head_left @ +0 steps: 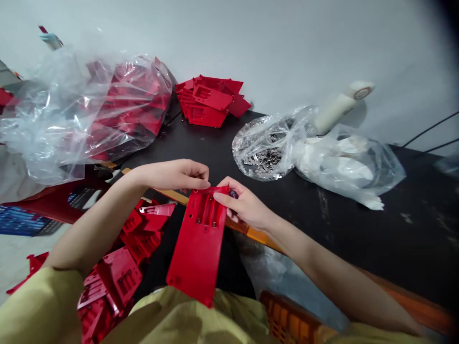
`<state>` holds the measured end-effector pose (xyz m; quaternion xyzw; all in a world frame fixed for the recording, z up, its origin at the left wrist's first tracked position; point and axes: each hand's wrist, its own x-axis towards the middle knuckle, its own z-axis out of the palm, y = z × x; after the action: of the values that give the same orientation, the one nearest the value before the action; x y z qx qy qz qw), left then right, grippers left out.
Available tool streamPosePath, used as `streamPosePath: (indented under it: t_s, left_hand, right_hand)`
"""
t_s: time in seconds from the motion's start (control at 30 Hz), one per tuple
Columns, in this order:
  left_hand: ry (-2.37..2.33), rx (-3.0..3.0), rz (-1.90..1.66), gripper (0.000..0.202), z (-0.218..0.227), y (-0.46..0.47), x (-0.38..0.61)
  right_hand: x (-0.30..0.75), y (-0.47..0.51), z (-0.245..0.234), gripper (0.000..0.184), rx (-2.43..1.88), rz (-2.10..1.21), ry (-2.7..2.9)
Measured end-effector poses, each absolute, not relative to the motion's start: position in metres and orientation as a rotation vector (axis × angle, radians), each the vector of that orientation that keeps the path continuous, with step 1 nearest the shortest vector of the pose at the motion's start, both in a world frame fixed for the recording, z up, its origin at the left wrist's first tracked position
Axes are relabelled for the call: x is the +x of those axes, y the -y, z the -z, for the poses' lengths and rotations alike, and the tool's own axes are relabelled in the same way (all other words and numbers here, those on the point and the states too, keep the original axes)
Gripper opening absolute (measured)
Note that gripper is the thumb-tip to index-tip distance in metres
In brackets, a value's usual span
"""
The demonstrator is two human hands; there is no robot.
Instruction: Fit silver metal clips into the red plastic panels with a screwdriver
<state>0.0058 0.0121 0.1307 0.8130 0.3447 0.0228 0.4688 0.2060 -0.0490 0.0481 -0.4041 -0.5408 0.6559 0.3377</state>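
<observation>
A long red plastic panel (196,258) with a battery compartment at its upper end hangs tilted above my lap. Small metal springs show at the lower ends of its battery slots. My right hand (247,205) grips the panel's upper right corner, the thumb over the compartment's edge and the fingers behind. A small dark object (234,194) shows by those fingers; its kind is unclear. My left hand (179,174) is closed at the panel's top edge, thumb and forefinger together at the upper left. Whatever lies between these fingertips is hidden.
On the black table (358,239) stand a pile of red panels (211,100), a plastic bag of small metal pieces (265,157) and a clear bag with white contents (340,162). A large bag of red parts (132,100) sits left. More red panels (122,277) lie below my left arm.
</observation>
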Motion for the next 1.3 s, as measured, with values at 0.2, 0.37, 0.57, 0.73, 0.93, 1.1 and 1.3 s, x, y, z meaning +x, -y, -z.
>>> streamPosePath:
  t_s: [0.2, 0.37, 0.57, 0.73, 0.93, 1.1, 1.3]
  left_hand:
    - [-1.391, 2.23, -0.586, 0.034, -0.148, 0.051, -0.013]
    - [-1.457, 1.982, -0.452, 0.038, -0.119, 0.098, -0.027]
    - [-1.49, 1.236, -0.799, 0.042, -0.085, 0.119, -0.029]
    - [-1.572, 0.641, -1.081, 0.048, -0.067, 0.143, -0.018]
    - [-1.714, 0.431, -1.217, 0.043, -0.044, 0.162, -0.03]
    - [-1.795, 0.368, -1.245, 0.037, -0.042, 0.178, -0.047]
    - [-1.794, 0.501, -1.194, 0.027, -0.055, 0.2, -0.052]
  right_hand:
    - [0.178, 0.081, -0.036, 0.034, -1.058, -1.496, 1.257]
    - [0.155, 0.106, -0.021, 0.027, -1.086, -1.276, 1.234]
    - [0.116, 0.13, 0.007, 0.015, -1.078, -0.972, 1.374]
    - [0.089, 0.146, 0.035, 0.021, -1.035, -0.775, 1.529]
    - [0.084, 0.158, 0.038, 0.024, -0.881, -0.863, 1.809]
    - [0.103, 0.146, 0.007, 0.037, -0.66, -1.203, 1.933]
    - [0.111, 0.134, -0.03, 0.023, -0.791, -1.468, 1.963]
